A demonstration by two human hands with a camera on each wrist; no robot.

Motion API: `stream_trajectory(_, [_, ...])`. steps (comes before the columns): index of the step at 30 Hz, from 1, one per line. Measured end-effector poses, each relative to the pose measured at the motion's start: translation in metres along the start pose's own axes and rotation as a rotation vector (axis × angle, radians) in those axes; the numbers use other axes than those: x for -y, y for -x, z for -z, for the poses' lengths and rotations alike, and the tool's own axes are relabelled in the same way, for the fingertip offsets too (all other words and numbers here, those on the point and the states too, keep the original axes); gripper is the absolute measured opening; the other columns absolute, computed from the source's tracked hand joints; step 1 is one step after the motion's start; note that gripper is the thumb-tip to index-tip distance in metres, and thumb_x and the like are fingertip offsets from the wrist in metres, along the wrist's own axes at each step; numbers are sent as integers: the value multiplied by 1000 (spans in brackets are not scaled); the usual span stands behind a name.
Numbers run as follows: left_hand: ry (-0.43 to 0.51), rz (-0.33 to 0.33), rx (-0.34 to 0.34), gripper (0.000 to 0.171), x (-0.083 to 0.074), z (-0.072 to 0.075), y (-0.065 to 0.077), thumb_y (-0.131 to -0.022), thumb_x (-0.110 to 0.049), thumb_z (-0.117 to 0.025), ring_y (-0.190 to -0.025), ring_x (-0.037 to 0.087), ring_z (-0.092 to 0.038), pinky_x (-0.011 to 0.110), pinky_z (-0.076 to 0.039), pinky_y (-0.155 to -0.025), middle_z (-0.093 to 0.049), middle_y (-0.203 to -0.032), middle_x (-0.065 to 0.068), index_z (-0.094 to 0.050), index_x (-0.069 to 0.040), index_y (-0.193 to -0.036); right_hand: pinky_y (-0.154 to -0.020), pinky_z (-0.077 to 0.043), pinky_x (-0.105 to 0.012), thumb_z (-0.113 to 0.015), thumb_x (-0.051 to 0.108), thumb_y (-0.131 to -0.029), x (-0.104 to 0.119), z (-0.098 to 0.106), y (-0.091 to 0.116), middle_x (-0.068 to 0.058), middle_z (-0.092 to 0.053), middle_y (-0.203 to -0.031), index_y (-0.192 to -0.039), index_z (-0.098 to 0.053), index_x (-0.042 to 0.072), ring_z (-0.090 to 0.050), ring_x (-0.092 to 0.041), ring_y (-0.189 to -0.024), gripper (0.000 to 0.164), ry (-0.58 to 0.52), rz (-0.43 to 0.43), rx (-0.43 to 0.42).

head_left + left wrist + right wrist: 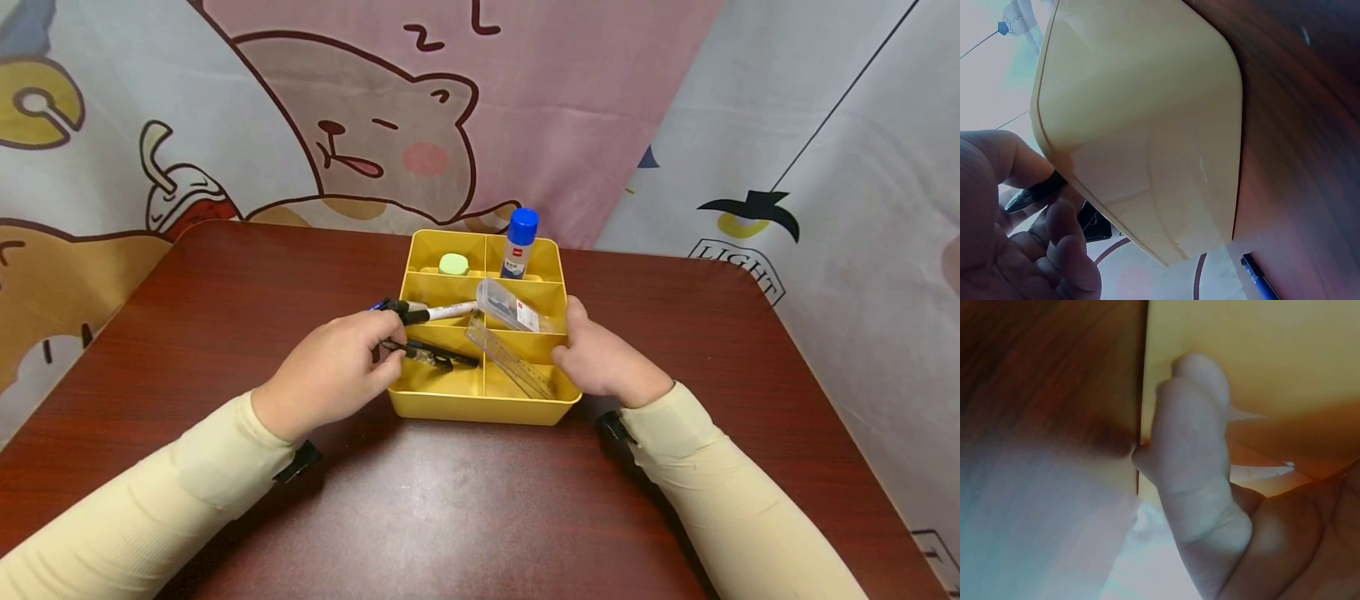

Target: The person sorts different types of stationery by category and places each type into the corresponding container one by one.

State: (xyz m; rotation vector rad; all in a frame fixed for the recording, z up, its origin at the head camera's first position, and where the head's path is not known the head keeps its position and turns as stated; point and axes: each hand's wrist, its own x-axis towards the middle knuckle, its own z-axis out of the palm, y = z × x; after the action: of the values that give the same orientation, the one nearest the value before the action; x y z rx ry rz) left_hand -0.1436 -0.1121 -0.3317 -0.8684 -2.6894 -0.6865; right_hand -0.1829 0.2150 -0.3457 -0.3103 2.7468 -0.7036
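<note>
A yellow divided organizer box (483, 408) stands on the table between my hands. My left hand (337, 367) is at its left rim and pinches a black pen (1038, 192) between thumb and fingers. Beside these fingertips, another black pen (446, 353) lies in the front left compartment. A white marker with a black cap (450, 311) lies slanted just behind. My right hand (611, 354) grips the box's right side, thumb at the rim. In the right wrist view its fingers (1191, 444) lie along the outer wall.
A blue-capped glue stick (517, 246) stands in the back right compartment, a pale green item (453, 264) in the back left. A clear plastic case (510, 307) and a transparent ruler (513, 362) lean over dividers. On the table (450, 508) lies a blue pen (1260, 278).
</note>
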Motion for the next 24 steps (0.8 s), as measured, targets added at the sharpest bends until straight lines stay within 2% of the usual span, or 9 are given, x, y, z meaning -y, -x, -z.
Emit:
stream_trajectory(13, [-44,-27,7,10,2,-5,0,-78,-14,-58,-68,10,-45,33,-43,-61,-53,-81,-7,-57,-18,-88,-86,-45,-47,-48,13,-86,-2,-2,-2,-23,-55,-111,-136,-12,2,-56,-25,-86,63,1,21,-19])
stream_trajectory(24, [-71,-43,-6,13,2,-4,0,-77,-15,-59,-71,8,-44,30,-42,-60,-50,-87,-8,-58,-19,-88,-86,-45,-47,-48,16,-86,-2,0,-1,-22,-54,-114,-137,-11,2,-56,-26,-86,65,7,8,-9])
